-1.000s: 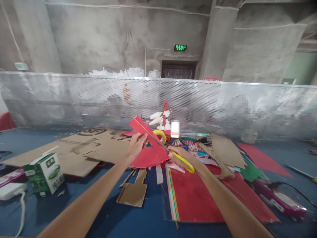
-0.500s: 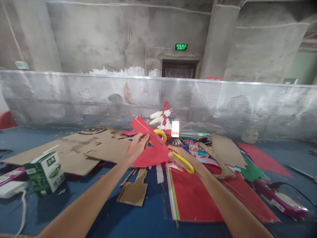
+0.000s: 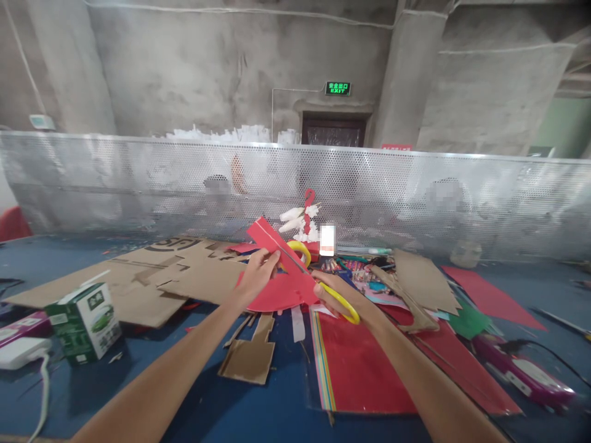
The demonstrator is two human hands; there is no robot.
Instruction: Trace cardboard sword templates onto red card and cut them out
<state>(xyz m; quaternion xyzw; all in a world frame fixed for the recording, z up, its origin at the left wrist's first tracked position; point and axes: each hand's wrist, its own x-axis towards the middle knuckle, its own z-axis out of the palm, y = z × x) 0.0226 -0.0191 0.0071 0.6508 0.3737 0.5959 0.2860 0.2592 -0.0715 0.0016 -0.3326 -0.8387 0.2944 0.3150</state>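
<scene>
My left hand (image 3: pixel 259 271) pinches a sheet of red paper (image 3: pixel 272 295) between thumb and fingers. A narrow red strip slants across it from upper left to lower right. My right hand (image 3: pixel 333 289) is closed on a pair of scissors with yellow handles (image 3: pixel 342 303). One yellow loop shows beside the right hand, the other behind the slanting strip. Part of a dark blade lies along the strip's edge; the rest is hidden by paper. Below the right hand lies a plastic-sleeved pack of red paper (image 3: pixel 364 363) with coloured edges.
Cardboard sheets (image 3: pixel 203 277) lie to the left, with a green-and-white carton (image 3: pixel 85 321) nearer. White flowers (image 3: pixel 305 227) on a red stand and a lit phone (image 3: pixel 327 240) are behind the hands. Paper scraps and a purple box (image 3: pixel 524 372) lie right. A perforated metal screen (image 3: pixel 138 178) edges the table.
The red paper's upper end has shifted slightly right, and the near scissor handle has moved slightly left. Both hands keep their holds.
</scene>
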